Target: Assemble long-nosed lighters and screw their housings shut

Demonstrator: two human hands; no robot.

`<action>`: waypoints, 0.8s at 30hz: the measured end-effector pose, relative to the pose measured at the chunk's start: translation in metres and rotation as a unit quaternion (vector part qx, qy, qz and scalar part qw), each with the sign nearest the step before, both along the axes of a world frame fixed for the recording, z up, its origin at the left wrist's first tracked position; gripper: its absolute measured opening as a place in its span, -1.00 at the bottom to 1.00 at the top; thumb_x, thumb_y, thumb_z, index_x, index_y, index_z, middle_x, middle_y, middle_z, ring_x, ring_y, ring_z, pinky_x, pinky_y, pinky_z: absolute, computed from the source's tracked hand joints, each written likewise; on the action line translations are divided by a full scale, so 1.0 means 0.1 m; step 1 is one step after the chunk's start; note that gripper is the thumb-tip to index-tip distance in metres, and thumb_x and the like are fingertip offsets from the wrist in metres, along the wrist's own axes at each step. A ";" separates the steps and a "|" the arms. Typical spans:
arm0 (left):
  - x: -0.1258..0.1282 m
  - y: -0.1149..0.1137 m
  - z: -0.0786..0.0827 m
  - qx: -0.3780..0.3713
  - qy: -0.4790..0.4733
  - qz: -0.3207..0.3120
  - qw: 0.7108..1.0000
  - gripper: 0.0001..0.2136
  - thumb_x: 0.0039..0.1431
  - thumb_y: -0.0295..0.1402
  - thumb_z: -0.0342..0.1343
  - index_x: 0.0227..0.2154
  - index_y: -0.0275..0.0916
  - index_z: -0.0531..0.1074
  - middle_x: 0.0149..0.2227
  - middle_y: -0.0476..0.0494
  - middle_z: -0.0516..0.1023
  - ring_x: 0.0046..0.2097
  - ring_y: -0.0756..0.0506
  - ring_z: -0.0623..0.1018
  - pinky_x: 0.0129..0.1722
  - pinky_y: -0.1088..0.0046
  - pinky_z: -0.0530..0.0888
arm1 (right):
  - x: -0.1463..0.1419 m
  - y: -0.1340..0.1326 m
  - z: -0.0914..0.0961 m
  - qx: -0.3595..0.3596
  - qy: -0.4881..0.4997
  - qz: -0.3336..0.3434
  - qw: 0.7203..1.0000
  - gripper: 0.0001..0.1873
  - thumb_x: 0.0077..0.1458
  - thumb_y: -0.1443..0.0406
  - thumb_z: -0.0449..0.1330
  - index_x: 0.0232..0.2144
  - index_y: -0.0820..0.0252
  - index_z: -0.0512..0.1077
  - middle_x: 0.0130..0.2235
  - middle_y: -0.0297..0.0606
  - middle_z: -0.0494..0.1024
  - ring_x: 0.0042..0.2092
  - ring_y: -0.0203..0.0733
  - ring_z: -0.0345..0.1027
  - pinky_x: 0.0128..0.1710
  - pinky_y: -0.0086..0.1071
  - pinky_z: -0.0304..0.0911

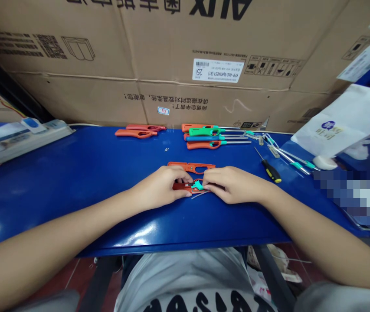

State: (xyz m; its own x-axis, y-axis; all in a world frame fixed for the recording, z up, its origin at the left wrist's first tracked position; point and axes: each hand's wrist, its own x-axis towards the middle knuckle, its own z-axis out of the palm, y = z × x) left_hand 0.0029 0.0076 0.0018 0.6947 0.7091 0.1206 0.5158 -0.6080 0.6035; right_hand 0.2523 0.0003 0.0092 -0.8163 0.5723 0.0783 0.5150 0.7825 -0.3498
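On the blue table, my left hand [163,185] grips the left end of an orange lighter half-shell [180,186], fingers curled over its edges. A green trigger piece [198,185] sits in the shell between both hands. From the right, my right hand [228,184] pinches at the shell and the green piece; its fingertips partly cover what they hold. A thin metal rod [199,195] lies just below the fingers. Directly behind the hands rests another orange half-shell [191,167] with a trigger opening.
Several long-nosed lighters [204,138] lie at the back, with red-orange casings [135,133] to their left. A screwdriver [268,167], metal rods with green parts [297,162] and a white bag [341,119] are at right. A power strip [41,138] is at left; a cardboard box [100,97] stands behind.
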 end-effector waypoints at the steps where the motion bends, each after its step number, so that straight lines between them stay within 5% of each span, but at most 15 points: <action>1: 0.00 0.00 0.00 0.003 0.002 0.000 1.000 -0.81 0.13 -0.36 0.31 -0.18 -0.22 0.58 -0.15 -0.10 0.67 -0.16 -0.14 0.62 -0.12 0.35 0.52 | 0.00 0.00 0.00 0.000 -0.002 -0.001 1.000 -0.84 0.30 0.34 0.06 -0.29 0.19 0.42 -0.30 -0.24 0.50 -0.32 -0.23 0.32 -0.30 -0.39 0.17; 11: 0.01 -0.03 0.01 0.008 0.014 -0.002 1.000 -0.80 0.14 -0.41 0.30 -0.15 -0.23 0.57 -0.13 -0.12 0.66 -0.13 -0.15 0.61 -0.12 0.34 0.51 | 0.00 0.02 0.01 -0.037 0.029 0.007 0.999 -0.88 0.22 0.41 0.12 -0.33 0.20 0.46 -0.31 -0.26 0.52 -0.31 -0.26 0.34 -0.30 -0.41 0.17; 16: 0.03 -0.06 -0.02 0.017 0.007 0.012 1.000 -0.80 0.12 -0.45 0.30 -0.16 -0.23 0.54 -0.16 -0.11 0.65 -0.16 -0.15 0.61 -0.15 0.34 0.50 | 0.00 0.04 0.02 -0.095 0.057 -0.042 0.993 -0.96 0.20 0.34 0.23 -0.28 0.20 0.48 -0.35 -0.32 0.46 -0.38 -0.32 0.29 -0.35 -0.44 0.16; 20: 0.04 -0.09 -0.05 0.028 -0.024 0.020 0.999 -0.69 0.11 -0.48 0.28 -0.06 -0.25 0.47 -0.12 -0.14 0.61 -0.11 -0.16 0.60 -0.09 0.32 0.51 | -0.02 0.03 0.02 -0.093 0.070 -0.097 0.988 -0.71 0.13 0.22 0.34 -0.15 0.19 0.39 -0.24 -0.30 0.47 -0.39 -0.33 0.25 -0.34 -0.43 0.18; 24: 0.04 -0.09 -0.09 0.041 -0.035 0.004 0.999 -0.62 0.14 -0.48 0.20 0.05 -0.26 0.45 -0.03 -0.19 0.59 -0.02 -0.18 0.58 0.00 0.28 0.50 | -0.03 0.02 0.03 -0.084 0.053 -0.098 0.990 -0.67 0.17 0.23 0.31 -0.07 0.20 0.36 -0.21 -0.28 0.49 -0.38 -0.31 0.26 -0.32 -0.41 0.18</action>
State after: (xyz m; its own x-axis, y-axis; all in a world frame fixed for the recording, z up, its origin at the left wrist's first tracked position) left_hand 0.0072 -0.0018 -0.0067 0.6769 0.7005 0.2263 0.4787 -0.6524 0.5875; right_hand 0.2493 0.0027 0.0124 -0.6805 0.7311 0.0487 0.6045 0.5978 -0.5265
